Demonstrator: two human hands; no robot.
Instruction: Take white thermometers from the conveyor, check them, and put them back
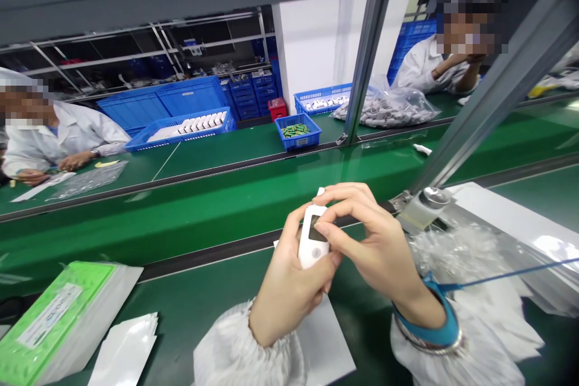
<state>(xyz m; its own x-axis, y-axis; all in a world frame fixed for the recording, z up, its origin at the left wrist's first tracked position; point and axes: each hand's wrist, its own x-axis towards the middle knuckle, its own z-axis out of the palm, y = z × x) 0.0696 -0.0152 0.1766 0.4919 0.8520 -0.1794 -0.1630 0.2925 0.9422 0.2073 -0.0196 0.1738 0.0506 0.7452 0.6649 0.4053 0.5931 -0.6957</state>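
Note:
My left hand (289, 286) is wrapped around a small white handheld device (308, 251) with a dark screen, a round grey button and a narrow tip at its top. From the right, my right hand (377, 244) reaches over the device. Its thumb and forefinger press together at the screen's right edge, and the other fingers lie by the tip. Whether a thin film is pinched there I cannot make out. A blue wrist strap (434, 319) with a cord circles my right wrist. Below my hands a white sheet (328, 338) lies on the green bench.
At left lie a green-topped bagged stack (58, 313) and white cards (124, 350). To the right are a metal-capped bottle (427, 208) and crumpled clear plastic (461, 253). A slanted metal post (488, 96) rises beyond. Across the green belt sit blue trays (301, 140) and two co-workers.

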